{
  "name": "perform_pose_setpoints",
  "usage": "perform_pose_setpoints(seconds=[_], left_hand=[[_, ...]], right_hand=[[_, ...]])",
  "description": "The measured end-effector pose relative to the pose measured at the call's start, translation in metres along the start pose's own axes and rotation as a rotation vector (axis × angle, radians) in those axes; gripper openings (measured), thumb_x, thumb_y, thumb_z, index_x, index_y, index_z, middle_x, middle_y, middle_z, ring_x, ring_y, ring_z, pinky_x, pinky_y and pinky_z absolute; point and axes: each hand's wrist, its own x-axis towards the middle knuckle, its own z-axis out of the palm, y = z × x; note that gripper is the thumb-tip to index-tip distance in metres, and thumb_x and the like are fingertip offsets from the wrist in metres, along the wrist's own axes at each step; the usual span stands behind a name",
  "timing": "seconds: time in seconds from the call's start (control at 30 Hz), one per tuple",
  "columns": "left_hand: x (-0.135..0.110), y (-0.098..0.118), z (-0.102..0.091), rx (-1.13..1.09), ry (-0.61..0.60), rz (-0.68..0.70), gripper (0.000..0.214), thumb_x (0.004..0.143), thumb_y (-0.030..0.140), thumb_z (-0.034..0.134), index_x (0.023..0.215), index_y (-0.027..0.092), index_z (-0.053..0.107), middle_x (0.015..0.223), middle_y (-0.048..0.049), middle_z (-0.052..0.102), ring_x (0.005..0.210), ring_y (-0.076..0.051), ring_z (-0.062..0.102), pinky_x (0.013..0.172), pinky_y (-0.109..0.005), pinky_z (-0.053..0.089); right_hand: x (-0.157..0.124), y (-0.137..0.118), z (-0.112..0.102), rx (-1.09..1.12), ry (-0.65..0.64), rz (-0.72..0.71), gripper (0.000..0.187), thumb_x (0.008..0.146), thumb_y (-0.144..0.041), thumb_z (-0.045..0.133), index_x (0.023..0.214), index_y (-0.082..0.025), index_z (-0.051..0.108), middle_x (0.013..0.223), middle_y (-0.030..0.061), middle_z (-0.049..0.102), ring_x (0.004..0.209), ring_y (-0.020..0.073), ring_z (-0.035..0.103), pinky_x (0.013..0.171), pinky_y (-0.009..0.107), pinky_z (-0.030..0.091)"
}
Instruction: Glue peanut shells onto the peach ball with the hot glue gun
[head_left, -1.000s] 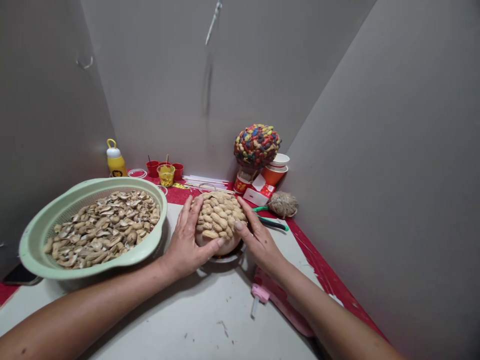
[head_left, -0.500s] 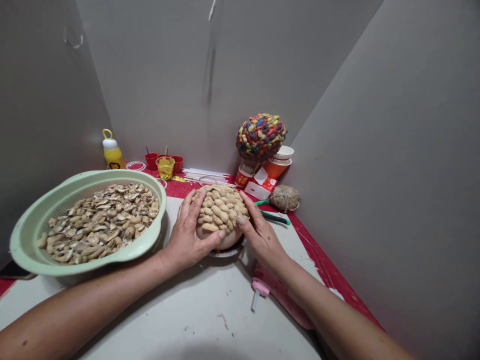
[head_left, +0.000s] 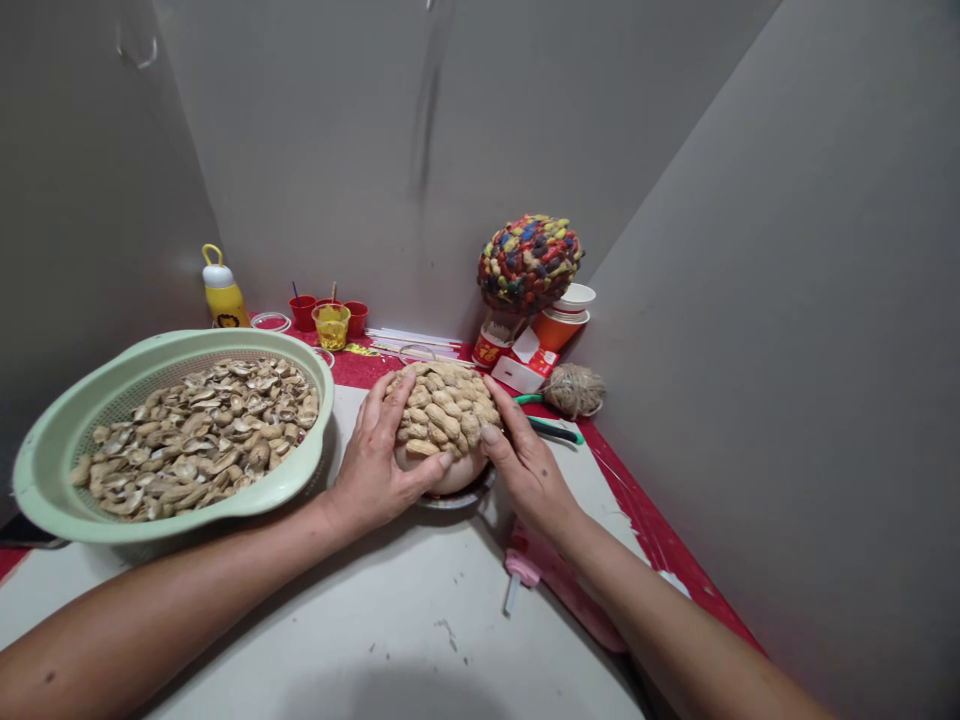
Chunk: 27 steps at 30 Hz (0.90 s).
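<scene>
A round pale ball [head_left: 448, 412], its upper part covered with peanut shells, rests in a shallow bowl [head_left: 459, 498] in front of me. My left hand [head_left: 379, 462] cups its left side, with the thumb along the lower front. On the opposite side, my right hand [head_left: 531, 470] curves round the ball, thumb pressed near the edge of the shells. The ball's lower part is bare and smooth. Its far side is hidden. Close to my right forearm lies a pink glue gun [head_left: 566, 590] with a glue stick [head_left: 512, 595] poking out, partly covered by that arm.
A green colander [head_left: 304, 485] of peanut shells [head_left: 199, 440] stands at left. Behind are a yellow bottle [head_left: 225, 300], small paint cups [head_left: 331, 327], white sticks [head_left: 416, 342], a multicoloured ball [head_left: 531, 262], stacked paper cups [head_left: 561, 325], twine [head_left: 574, 390] and green-handled pliers [head_left: 555, 432]. Grey walls enclose the table.
The view has shifted slightly, so most things sit a little higher in it. Both hands keep their hold on the shell-covered ball, with hardly any movement.
</scene>
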Motion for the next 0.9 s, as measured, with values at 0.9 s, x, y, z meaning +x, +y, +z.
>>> perform_pose_setpoints(seconds=[0.9], left_hand=[[-0.038,0.075,-0.027,-0.437,-0.057,0.049,0.039,0.087,0.027,0.065,0.125,0.022,0.06,0.114,-0.0077,0.068,0.1,-0.019,0.065,0.089,-0.03,0.052]], right_hand=[[-0.048,-0.05,-0.015,-0.034,0.034,-0.201,0.064,0.098,-0.058,0.035,0.153,-0.033,0.016,0.159,0.0035,0.023,0.145,0.0287,0.023,0.116,0.053,0.024]])
